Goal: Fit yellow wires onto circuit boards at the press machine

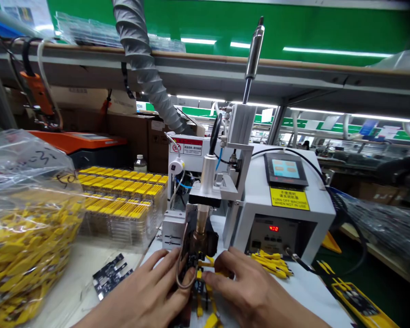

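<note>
a small yellow part [205, 263] lies flat on the black fixture [194, 262] beneath the brass nozzle [201, 225].

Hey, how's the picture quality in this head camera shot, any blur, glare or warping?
Head view: sharpest around the left hand, right hand and soldering machine; the bag of yellow parts at the left edge is smeared and stretched; ceiling light strips glare white; shelf rail bows from wide-angle distortion; the far right is blurred and dark.
</note>
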Demonstrator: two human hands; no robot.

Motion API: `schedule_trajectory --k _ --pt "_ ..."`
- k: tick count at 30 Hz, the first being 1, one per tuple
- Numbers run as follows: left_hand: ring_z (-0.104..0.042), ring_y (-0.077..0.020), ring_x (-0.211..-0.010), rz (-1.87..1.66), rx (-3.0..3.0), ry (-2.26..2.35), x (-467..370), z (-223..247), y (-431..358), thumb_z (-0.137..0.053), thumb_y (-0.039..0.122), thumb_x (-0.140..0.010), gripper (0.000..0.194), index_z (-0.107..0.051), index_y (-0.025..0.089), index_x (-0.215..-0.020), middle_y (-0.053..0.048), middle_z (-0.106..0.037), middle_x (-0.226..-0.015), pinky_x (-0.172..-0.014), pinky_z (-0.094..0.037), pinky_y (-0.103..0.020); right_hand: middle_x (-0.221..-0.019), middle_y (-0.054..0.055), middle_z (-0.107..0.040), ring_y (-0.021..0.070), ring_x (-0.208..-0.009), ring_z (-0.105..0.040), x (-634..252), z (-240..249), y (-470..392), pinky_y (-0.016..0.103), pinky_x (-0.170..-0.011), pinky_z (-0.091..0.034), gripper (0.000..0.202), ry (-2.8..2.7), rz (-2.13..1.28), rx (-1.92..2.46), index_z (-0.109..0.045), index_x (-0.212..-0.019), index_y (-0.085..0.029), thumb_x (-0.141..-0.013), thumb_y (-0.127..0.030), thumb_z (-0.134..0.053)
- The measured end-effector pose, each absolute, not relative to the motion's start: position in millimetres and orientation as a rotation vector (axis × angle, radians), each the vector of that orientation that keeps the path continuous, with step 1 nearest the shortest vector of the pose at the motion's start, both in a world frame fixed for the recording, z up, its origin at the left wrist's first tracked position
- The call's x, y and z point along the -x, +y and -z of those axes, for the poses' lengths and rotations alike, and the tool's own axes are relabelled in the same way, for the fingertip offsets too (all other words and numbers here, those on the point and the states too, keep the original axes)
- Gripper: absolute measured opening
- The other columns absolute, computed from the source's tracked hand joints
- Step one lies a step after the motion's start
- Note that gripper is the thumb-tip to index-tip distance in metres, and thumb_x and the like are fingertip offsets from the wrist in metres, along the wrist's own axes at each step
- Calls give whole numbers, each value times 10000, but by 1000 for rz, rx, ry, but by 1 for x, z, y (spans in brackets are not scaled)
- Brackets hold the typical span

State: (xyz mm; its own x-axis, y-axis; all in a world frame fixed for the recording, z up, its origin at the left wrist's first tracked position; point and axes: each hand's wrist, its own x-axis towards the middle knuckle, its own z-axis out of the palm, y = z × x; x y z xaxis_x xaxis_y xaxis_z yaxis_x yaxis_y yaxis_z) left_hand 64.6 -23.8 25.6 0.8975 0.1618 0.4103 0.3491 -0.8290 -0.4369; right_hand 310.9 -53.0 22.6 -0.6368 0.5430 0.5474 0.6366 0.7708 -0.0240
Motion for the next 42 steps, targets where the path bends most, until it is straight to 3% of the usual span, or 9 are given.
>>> schedule_trajectory --k 3,9,14,17,22,28,33,42 --pt "-619 -273 -1075 504 2530 -390 -70 -31 -25 -437 248 -1030 262 -654 166 -1152 -101 -729 -1144 -929 -470 -382 -785 77 -595 193 -649 -521 -311 -23 -52 293 -531 -416 218 -2405 164 861 -704 -1040 -167 -920 -109 -531" --pt "-656 -305 -1036 471 2577 -323 -67 -21 -16 -371 68 -939 372 -631 130 -1197 -165 -711 -1171 -875 -529 -419 -791 81 -593 199 -673 -532 -312 -17 -52 299 -547 -406 236 -2380 107 856 -704 -1012 -181 -927 -136 -489" --pt "-573 -273 -1212 814 2803 -476 -60 -8 -12 -454 132 -967 384 -556 199 -1330 -108 -667 -1279 -978 -523 -390 -786 59 -581 189 -673 -527 -312 -14 -51 289 -564 -398 225 -2361 140 852 -696 -1025 -194 -931 -145 -497" --pt "-578 -246 -1226 838 2880 -536 -59 -10 -15 -470 104 -947 462 -504 209 -1396 -80 -663 -1301 -1038 -502 -390 -780 61 -589 189 -680 -529 -312 -16 -50 287 -568 -402 223 -2341 130 823 -694 -1009 -181 -947 -147 -482" --pt "-584 -230 -1228 785 2950 -556 -59 -16 -15 -475 107 -963 445 -517 238 -1387 -55 -658 -1318 -1054 -499 -406 -792 83 -598 203 -687 -539 -312 -19 -51 301 -565 -421 248 -2346 97 835 -702 -1001 -171 -983 -192 -456" --pt "-482 -251 -1322 845 2963 -536 -56 -6 -12 -465 86 -972 409 -570 264 -1325 -53 -608 -1377 -1023 -517 -408 -822 96 -605 226 -719 -552 -312 -17 -52 316 -569 -446 216 -2378 100 879 -705 -1031 -176 -900 -121 -543" --pt "-537 -243 -1275 848 2931 -545 -57 -11 -14 -463 117 -977 388 -594 271 -1308 -51 -647 -1330 -991 -543 -385 -832 100 -608 233 -728 -556 -312 -18 -52 328 -581 -469 260 -2406 108 919 -710 -1030 -171 -840 -63 -569" --pt "-603 -231 -1197 930 2874 -572 -60 -17 -18 -505 130 -945 437 -588 306 -1337 -22 -659 -1327 -952 -568 -359 -841 92 -603 230 -735 -556 -312 -16 -52 327 -587 -464 244 -2391 89 932 -705 -1035 -189 -843 -89 -592"
